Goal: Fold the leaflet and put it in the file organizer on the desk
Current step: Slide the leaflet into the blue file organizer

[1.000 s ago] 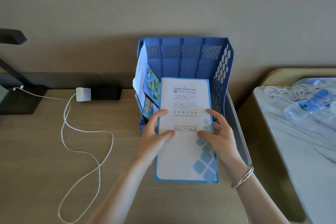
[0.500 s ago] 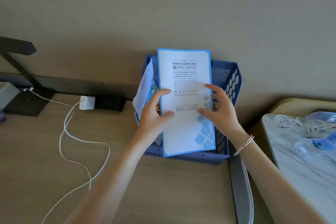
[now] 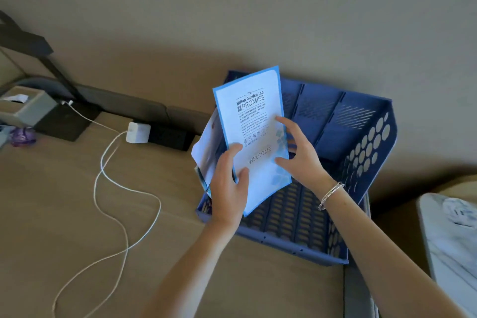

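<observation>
Gripping the leaflet (image 3: pixel 254 134), left hand (image 3: pixel 228 186) hides its lower corner; right hand (image 3: pixel 299 152) fingers spread loose.

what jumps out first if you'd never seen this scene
The white, blue-edged leaflet at centre, held upright in both hands: left hand gripping its lower left edge, right hand at its right side. Behind it stands the blue file organizer on the desk, and a white charger cable snakes across the left.

leaflet (image 3: pixel 254 134) over organizer (image 3: pixel 361 157) | charger (image 3: pixel 138 132) left on desk (image 3: pixel 64 214)
</observation>
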The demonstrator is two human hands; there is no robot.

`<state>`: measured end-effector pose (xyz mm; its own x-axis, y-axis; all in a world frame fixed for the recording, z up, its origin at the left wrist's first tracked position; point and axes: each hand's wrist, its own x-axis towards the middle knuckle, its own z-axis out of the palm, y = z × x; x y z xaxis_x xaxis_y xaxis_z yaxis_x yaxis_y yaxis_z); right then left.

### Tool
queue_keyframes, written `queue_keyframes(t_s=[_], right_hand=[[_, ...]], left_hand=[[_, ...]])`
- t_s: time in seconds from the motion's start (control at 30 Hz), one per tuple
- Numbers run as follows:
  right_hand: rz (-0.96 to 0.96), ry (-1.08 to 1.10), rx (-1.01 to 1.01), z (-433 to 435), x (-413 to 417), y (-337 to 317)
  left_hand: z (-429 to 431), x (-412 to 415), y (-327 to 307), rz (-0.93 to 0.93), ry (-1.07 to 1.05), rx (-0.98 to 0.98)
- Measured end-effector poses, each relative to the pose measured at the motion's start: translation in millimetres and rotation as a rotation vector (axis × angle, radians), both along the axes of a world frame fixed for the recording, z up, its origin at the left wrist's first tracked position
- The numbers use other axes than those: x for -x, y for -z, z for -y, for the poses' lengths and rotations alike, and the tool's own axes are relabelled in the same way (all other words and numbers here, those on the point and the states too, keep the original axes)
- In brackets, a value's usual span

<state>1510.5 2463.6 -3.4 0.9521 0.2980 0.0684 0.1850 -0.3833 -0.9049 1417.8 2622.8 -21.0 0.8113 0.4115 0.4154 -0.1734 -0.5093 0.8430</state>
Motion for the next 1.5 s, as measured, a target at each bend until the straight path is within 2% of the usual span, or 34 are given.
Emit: queue_keyframes(t_s=[0.23,0.43,0.7,1.0,1.17,1.5], right_hand=[[-0.037,-0.067,-0.044,-15,-16,45],[-0.06,-0.121,-0.088,-22,-24,67],[-0.038,-0.21,-0.026,-27,-32,76],[0.095,-0.223,0.026,-28,-45,73],[0.103,-0.247,0.089,-23,-45,81],[0.123,-0.28,0.12,-20,-47,84]], left_hand=[[-5,10,41,-0.106,-0.009,-0.064],[-4,21,56,-0.197,-0.03,-0.034],[-4,20,63,-0.309,-0.045,-0.031],[2,13,61,-0.241,-0.023,-0.006],[2,10,66,-0.33,-0.004,-0.075],[1,5,69,-0.385,0.057,-0.049]])
